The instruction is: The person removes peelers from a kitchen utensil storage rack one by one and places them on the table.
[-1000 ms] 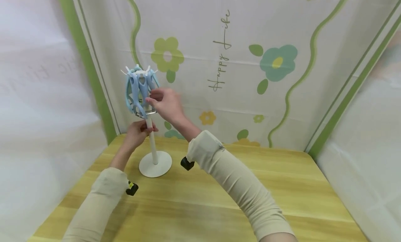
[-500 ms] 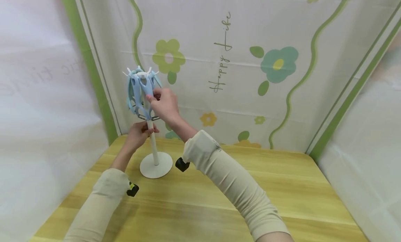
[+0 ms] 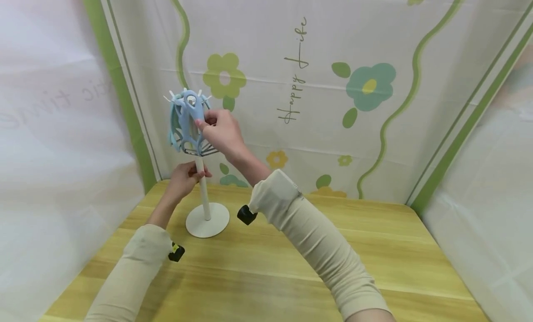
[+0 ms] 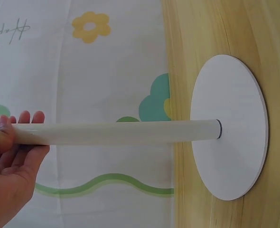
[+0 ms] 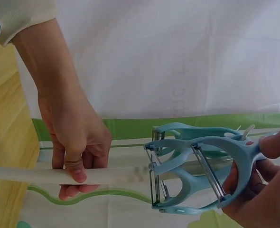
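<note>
Several light-blue Y-shaped peelers (image 5: 171, 128) hang around the top of a white hook stand (image 3: 204, 199). My right hand (image 3: 225, 132) pinches the handle of one peeler (image 3: 193, 108) on the stand's near right side. The looped end of that handle overlaps the white hooks in the head view. Metal blades show at the peelers' lower ends in the right wrist view, where part of my right hand (image 5: 268, 199) appears at the edge. Below the peelers, my left hand (image 3: 183, 178) holds the white pole (image 4: 116, 133) between thumb and fingers.
The stand's round white base (image 4: 230, 161) rests on a wooden table (image 3: 270, 266) near its far left corner. Behind the table hangs a white curtain (image 3: 258, 95) with printed flowers, and more white cloth (image 3: 54, 151) closes in the left side.
My right hand has risen slightly with its peeler, whose looped top now sits higher against the hooks than half a second ago. My left hand keeps its place on the pole.
</note>
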Motion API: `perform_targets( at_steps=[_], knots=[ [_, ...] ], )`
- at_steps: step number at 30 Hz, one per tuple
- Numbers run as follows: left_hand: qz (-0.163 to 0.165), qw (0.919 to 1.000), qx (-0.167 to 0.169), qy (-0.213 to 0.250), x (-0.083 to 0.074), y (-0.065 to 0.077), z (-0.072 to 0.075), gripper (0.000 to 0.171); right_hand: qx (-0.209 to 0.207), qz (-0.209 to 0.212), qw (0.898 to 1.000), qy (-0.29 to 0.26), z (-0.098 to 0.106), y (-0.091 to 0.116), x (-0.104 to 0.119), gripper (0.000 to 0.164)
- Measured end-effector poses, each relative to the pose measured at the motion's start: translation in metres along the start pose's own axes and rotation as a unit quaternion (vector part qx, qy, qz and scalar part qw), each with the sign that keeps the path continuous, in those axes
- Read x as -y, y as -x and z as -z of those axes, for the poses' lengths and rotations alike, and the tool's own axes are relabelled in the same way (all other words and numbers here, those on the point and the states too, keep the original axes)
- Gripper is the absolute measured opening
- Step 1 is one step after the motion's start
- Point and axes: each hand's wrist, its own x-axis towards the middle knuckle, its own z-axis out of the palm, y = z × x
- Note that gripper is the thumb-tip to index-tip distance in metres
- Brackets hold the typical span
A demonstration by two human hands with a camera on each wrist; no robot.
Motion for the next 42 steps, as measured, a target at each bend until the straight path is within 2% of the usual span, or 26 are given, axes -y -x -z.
perform_targets(
  at_steps=[6, 11, 18, 24, 29, 35, 38, 42],
  knots=[
    [0.014, 0.9999, 0.006, 0.007, 0.0, 0.001, -0.001, 0.013, 0.023, -0.016, 0.999, -0.038, 0.013, 0.014, -0.008, 0.017],
    [0.007, 0.9999, 0.0, 0.008, 0.0, 0.001, -0.001, 0.012, 0.03, -0.026, 0.997, -0.061, 0.025, 0.029, -0.027, 0.018],
    [0.012, 0.9997, 0.0, 0.023, 0.002, 0.004, 0.0, 0.012, 0.033, -0.027, 0.996, -0.074, 0.04, 0.047, -0.062, 0.015],
    [0.005, 0.9998, 0.0, 0.02, 0.001, 0.003, 0.0, 0.013, 0.041, -0.066, 0.991, -0.106, 0.051, 0.062, -0.097, 0.014],
    [0.002, 0.9999, 0.003, 0.017, 0.001, 0.001, -0.001, 0.014, 0.04, -0.113, 0.984, -0.13, 0.055, 0.076, -0.127, 0.015],
    [0.009, 0.9996, 0.007, 0.026, -0.001, 0.002, -0.001, 0.014, 0.038, -0.145, 0.979, -0.137, 0.054, 0.088, -0.155, 0.013],
    [0.01, 0.9996, 0.01, 0.027, -0.001, 0.002, 0.0, 0.014, 0.038, -0.157, 0.977, -0.14, 0.052, 0.094, -0.165, 0.015],
    [0.009, 0.9995, 0.011, 0.027, 0.0, 0.002, -0.001, 0.015, 0.048, -0.168, 0.975, -0.138, 0.05, 0.105, -0.161, 0.017]
  ],
)
